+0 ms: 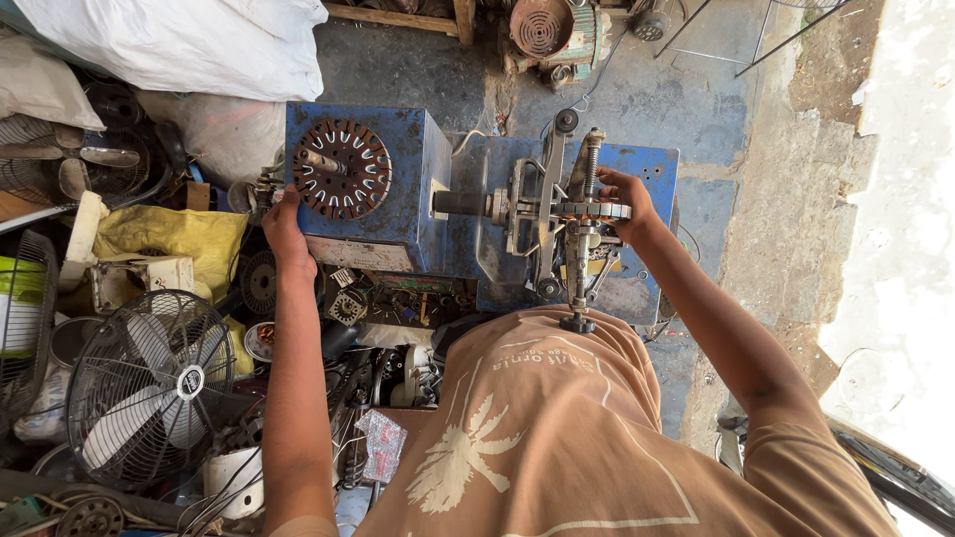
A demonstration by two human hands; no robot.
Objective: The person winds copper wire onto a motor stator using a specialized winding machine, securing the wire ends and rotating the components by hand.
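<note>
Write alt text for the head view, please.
A person works at a blue machine: the left hand holds its side by a slotted disc, the right hand grips a metal frame. Fans lie left.

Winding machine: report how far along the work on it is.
Done: a slotted stator disc sits on the blue machine shaft. In hand: the left hand rests at the box's edge; the right hand holds the frame. Left: the slots show no wire.

Blue machine (398,169): scuffed matt painted metal, rusty disc (341,169).
</note>
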